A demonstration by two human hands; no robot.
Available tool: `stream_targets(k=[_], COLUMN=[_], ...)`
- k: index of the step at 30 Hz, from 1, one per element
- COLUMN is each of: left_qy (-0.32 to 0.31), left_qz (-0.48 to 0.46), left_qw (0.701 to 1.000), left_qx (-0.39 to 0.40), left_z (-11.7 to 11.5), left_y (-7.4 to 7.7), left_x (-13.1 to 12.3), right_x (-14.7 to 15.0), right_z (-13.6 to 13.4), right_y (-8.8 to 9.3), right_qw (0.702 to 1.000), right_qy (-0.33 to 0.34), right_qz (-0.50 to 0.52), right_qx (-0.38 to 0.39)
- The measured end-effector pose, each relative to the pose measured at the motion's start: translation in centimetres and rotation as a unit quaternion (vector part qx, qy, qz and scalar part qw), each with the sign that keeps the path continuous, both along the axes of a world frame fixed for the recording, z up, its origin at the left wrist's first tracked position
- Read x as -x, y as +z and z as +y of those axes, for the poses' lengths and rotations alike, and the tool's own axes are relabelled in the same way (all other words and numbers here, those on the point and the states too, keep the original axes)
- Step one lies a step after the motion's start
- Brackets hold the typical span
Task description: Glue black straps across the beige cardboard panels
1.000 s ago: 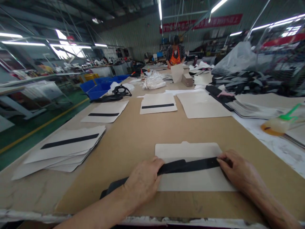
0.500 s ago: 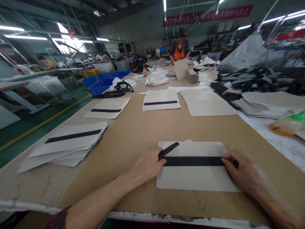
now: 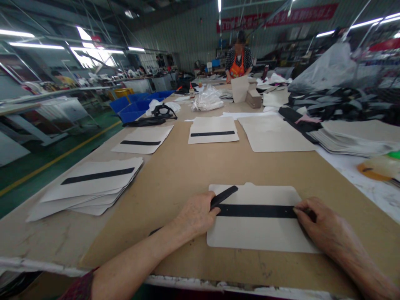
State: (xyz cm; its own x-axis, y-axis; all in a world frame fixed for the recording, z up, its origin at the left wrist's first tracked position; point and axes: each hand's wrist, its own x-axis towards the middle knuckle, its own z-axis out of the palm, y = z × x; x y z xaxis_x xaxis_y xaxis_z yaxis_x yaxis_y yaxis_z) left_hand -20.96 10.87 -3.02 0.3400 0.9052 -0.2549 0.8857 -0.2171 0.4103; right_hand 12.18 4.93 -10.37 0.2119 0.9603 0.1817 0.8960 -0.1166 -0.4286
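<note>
In front of me lies a pale card panel [image 3: 256, 237] with rounded corners and a small tab on its top edge. Across its middle runs a flat black strip [image 3: 256, 211] with small dots near its ends. My left hand [image 3: 195, 214] is closed round a narrow, dark, stick-like piece [image 3: 225, 196] that juts up to the right; its exact kind is unclear. The thumb of that hand rests at the strip's left end. With fingers pinched, my right hand [image 3: 320, 225] holds the strip's right end against the panel, and its fingertips are partly hidden.
Panels with black strips lie in a left stack [image 3: 93, 187], at the upper left [image 3: 140, 139] and ahead [image 3: 213, 130]. A plain sheet [image 3: 276, 133], a sheet stack [image 3: 359, 135] and a glue container [image 3: 376, 168] are to the right. A co-worker [image 3: 238, 62] stands at the far end.
The view has shifted slightly. Both hands keep their hold at the strip's ends; a dark tip now shows behind my left forearm.
</note>
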Motion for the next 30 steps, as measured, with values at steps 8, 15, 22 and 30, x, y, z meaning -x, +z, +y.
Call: stream_targets(k=[8, 15, 22, 30], left_qy=[-0.093, -0.189, -0.240, -0.234], left_qz=[0.013, 0.100, 0.150, 0.090], left_qw=[0.992, 0.973, 0.956, 0.966], left_qx=[-0.078, -0.084, -0.073, -0.068], left_z=[-0.9, -2.3, -2.9, -2.6], left_y=[-0.7, -0.8, -1.4, -1.3], left_x=[-0.3, -0.6, -0.4, 0.4], right_x=[0.2, 1.4, 2.5, 3.0], right_z=[-0.4, -2.1, -3.6, -3.1], right_y=[0.1, 2.3, 2.5, 3.4], right_qw=[0.999, 0.976, 0.917, 0.919], right_qy=[0.024, 0.126, 0.175, 0.209], right_qz=[-0.026, -0.180, -0.358, -0.335], right_qx=[0.003, -0.003, -0.005, -0.007])
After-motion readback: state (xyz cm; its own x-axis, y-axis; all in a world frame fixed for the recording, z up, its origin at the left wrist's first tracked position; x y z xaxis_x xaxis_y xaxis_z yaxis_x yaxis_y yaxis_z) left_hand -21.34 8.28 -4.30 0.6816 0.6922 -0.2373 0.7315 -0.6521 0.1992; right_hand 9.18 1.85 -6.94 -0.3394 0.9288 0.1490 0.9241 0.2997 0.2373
